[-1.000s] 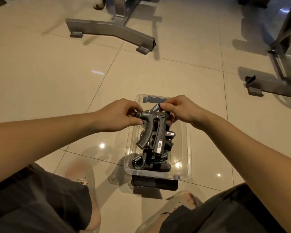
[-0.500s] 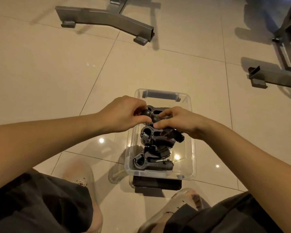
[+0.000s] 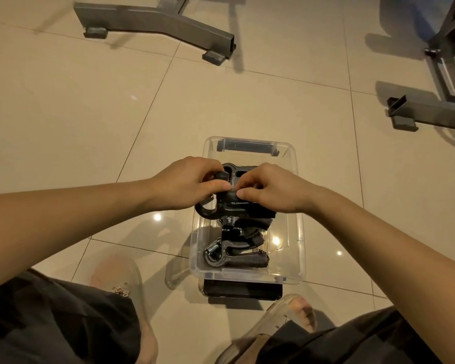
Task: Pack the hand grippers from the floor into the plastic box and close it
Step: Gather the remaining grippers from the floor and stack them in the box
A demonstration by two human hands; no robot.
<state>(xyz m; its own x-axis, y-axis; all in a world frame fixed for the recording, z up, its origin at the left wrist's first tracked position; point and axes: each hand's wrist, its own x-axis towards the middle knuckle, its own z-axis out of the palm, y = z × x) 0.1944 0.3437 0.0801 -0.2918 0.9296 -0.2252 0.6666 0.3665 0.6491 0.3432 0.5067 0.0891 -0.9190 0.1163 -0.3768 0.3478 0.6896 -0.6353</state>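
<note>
A clear plastic box (image 3: 297,232) stands open on the tiled floor between my feet, with several black hand grippers piled inside. One hand gripper (image 3: 234,254) with a steel spring lies at the near end. My left hand (image 3: 187,183) and my right hand (image 3: 271,189) both pinch the top hand gripper (image 3: 237,206), which lies across the pile and pokes over the box's left wall. Another hand gripper (image 3: 238,170) shows behind my fingers.
A black lid or latch piece (image 3: 243,290) lies under the box's near edge. Grey metal equipment legs stand at the back left (image 3: 155,22) and at the right (image 3: 431,111). My sandalled feet (image 3: 121,279) flank the box.
The hand gripper held upright above the box a second ago has been lowered and laid flat on the pile. Both hands came down with it and moved closer together.
</note>
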